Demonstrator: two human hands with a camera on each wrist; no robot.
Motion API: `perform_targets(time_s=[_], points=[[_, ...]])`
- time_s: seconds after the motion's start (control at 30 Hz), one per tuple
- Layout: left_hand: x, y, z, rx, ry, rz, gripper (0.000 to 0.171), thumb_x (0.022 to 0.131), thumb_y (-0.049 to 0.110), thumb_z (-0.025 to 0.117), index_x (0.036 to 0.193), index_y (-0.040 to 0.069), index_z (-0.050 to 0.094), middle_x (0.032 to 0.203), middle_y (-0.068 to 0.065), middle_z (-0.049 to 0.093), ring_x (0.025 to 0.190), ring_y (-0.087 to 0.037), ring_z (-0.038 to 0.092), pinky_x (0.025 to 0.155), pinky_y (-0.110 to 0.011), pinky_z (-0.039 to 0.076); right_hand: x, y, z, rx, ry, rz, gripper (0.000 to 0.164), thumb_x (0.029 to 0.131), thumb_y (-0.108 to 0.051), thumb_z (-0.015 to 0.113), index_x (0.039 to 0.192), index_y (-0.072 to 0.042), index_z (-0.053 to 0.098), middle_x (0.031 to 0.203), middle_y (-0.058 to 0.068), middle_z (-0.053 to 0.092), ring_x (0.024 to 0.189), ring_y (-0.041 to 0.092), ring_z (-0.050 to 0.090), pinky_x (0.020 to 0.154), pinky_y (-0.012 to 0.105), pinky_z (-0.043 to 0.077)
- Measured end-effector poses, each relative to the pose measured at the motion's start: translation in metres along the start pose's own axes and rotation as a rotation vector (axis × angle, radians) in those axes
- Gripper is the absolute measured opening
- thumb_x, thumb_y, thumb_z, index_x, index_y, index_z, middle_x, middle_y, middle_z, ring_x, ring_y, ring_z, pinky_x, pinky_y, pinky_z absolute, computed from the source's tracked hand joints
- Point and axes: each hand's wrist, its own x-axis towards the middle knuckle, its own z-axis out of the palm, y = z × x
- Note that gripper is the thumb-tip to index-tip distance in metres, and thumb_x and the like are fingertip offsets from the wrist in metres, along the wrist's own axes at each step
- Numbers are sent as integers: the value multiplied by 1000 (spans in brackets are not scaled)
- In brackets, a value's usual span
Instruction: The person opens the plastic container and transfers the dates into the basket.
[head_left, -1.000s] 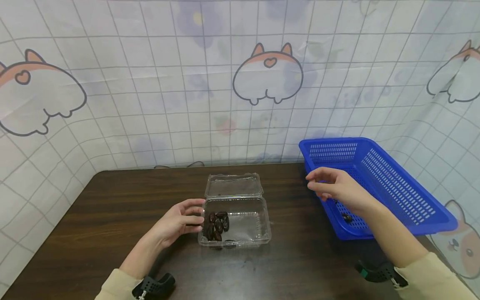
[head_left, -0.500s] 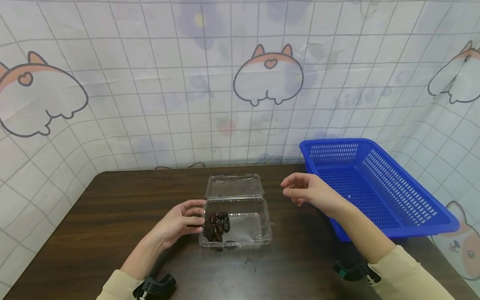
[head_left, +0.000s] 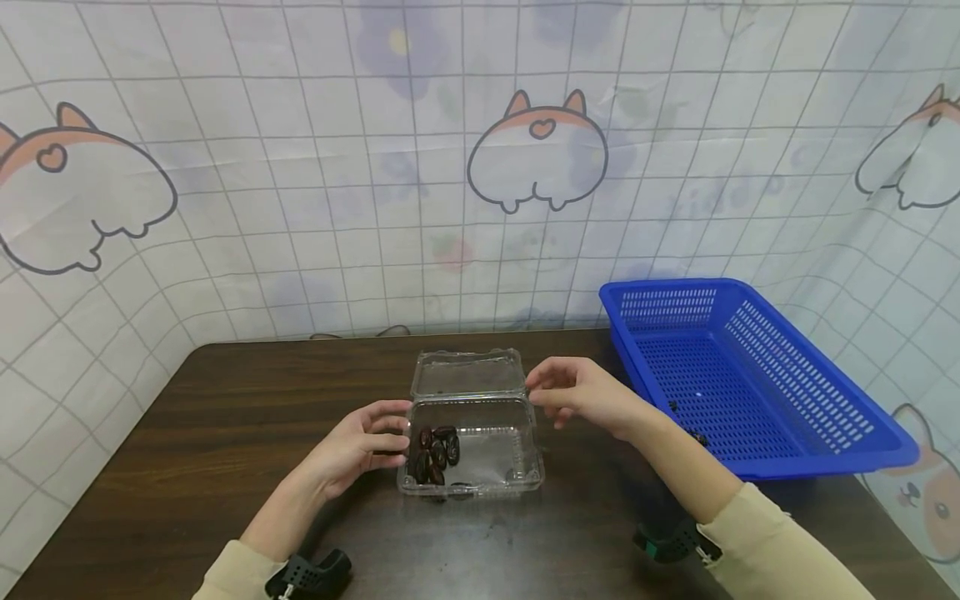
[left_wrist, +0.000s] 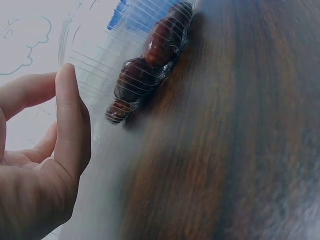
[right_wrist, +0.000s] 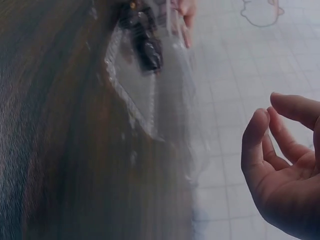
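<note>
A clear plastic clamshell box (head_left: pixel 495 454) stands on the table with its lid (head_left: pixel 468 375) folded back. Several glossy dark brown dates (head_left: pixel 437 450) lie together in its left part. My left hand (head_left: pixel 367 446) is at the box's left wall, fingers relaxed and fingertips right at the plastic. In the left wrist view the dates (left_wrist: pixel 134 80) show through the wall, beyond the fingers. My right hand (head_left: pixel 585 392) hovers by the box's back right corner, near the lid hinge. Its fingers are loosely bent, and nothing shows between thumb and fingers (right_wrist: pixel 257 130) in the right wrist view.
On the right stands a blue perforated plastic basket (head_left: pixel 795 367), with a few small dark pieces (head_left: pixel 697 437) near its left side, partly behind the right forearm. A dark wood-grain table (head_left: pixel 300 392) bears everything. A white grid-patterned cloth (head_left: pixel 337 208) hangs behind it.
My right hand has moved left from over the basket's edge to the box's back right corner. The left hand, the box and its dates have stayed put.
</note>
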Motion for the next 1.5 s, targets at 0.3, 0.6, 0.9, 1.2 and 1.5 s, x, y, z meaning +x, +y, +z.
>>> perform_targets(time_s=[0.3,0.6,0.9,1.2,1.5], points=[[0,-1,1,-3,-4,2,61,98,0,66,152,-4,38,124,-17,53,90,-18,64,82,-34,61,11,6,20,45,-60,15,26,97,-13,72,117,3,65,95,18,64,75,26,62,68,46,62],[0,1,1,-5,-1,2,61,98,0,66,152,-4,38,124,-17,54,90,-18,65,82,-34,61,22,9,40,79,-111,44,23,96,-7,71,116,3,67,91,14,63,78,25,63,68,45,63],[-1,3,1,4,0,1,62,98,0,67,152,-4,38,122,-16,55,91,-18,65,82,-34,61,31,9,63,74,-159,62,25,97,-1,68,119,10,63,96,14,64,81,26,66,70,44,63],[0,3,1,3,8,-1,61,98,0,66,152,-4,38,120,-15,55,90,-18,65,81,-34,61,37,9,78,2,-183,29,25,95,2,66,118,12,63,96,14,64,80,25,67,73,46,63],[0,1,2,5,15,-8,60,98,0,65,152,-4,38,121,-15,55,90,-18,64,82,-34,61,41,11,88,-4,-167,59,26,93,5,67,117,12,62,98,15,60,76,24,67,69,42,64]])
